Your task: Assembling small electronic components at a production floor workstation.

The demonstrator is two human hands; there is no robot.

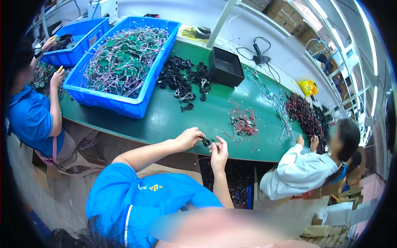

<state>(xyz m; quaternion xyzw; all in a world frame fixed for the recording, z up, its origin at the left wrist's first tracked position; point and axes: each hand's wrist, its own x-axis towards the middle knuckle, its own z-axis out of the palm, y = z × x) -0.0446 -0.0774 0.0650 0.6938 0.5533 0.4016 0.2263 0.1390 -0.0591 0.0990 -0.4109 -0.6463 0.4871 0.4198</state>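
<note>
Just over the near edge of the green table, my left hand (189, 139) pinches a small black ring-shaped plastic part (206, 142). My right hand (219, 151) is close at its other side, thumb and fingers bent together around something too small to make out. A thin reddish wire hangs below, beside my right hand. Farther back lies a pile of similar black plastic parts (182, 78), some with pale rings. To the right of my hands is a loose heap of red wires with small round pieces (244, 122).
A large blue bin (142, 103) holds green circuit boards with wires. Behind are a black box (225, 68) and a second blue bin (103, 25). Co-workers sit at left (35, 111) and right (304, 169). Dark red wire bundles (304, 109) lie near the right one.
</note>
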